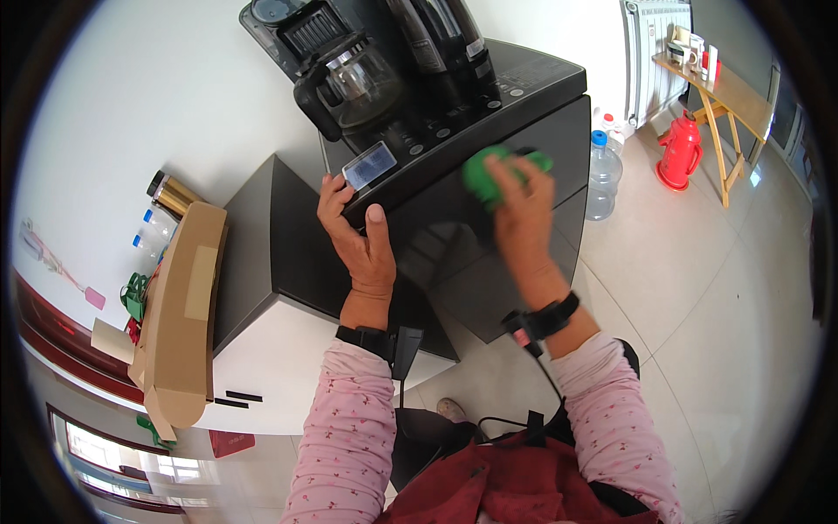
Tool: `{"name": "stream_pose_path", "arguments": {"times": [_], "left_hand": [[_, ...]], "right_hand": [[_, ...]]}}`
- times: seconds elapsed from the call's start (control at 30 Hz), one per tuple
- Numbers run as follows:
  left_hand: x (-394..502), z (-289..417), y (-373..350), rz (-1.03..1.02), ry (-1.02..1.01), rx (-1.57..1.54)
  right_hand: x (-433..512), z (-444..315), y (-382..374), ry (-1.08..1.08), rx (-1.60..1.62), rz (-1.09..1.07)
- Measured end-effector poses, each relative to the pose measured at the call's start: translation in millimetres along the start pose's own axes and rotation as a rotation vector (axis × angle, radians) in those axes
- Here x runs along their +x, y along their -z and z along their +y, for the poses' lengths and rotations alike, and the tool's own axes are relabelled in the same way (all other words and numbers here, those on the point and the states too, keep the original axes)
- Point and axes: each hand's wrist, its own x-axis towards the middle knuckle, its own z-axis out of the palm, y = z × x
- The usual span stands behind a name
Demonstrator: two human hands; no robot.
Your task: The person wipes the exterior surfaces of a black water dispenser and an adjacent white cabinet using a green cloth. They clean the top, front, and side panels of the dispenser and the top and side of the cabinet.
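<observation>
My right hand holds a bunched green cloth against the glossy dark front panel of a black tea-bar cabinet; hand and cloth are blurred. My left hand rests at the cabinet top's left corner, thumb and fingers apart, fingertips beside a small display. It grips nothing that I can see. On the cabinet stand a glass pot with a black handle and a tall dark container. Round touch buttons line the top's front edge.
A dark-topped white cabinet stands at left, bearing an open cardboard box. At right are a clear water jug with a blue cap, a red thermos flask and a wooden folding table with cups. A radiator is behind.
</observation>
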Motion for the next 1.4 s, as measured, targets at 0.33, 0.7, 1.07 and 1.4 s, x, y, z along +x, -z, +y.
{"name": "stream_pose_path", "arguments": {"times": [0.33,0.7,1.07,1.4], "left_hand": [[-1.0,-3.4,-6.5,0.046,0.011,-0.009],[6.0,3.7,17.2,-0.065,0.173,-0.169],[4.6,0.3,16.9,-0.065,0.203,-0.208],[-0.5,-2.3,-2.2,0.059,0.072,-0.068]], "right_hand": [[7.4,134.3,21.6,-0.303,-0.102,0.19],[-36.1,-27.4,-21.8,-0.202,-0.019,0.072],[-64.6,-63.0,-5.4,0.343,0.114,-0.332],[-32.8,126.7,35.5,-0.265,-0.057,-0.046]]}}
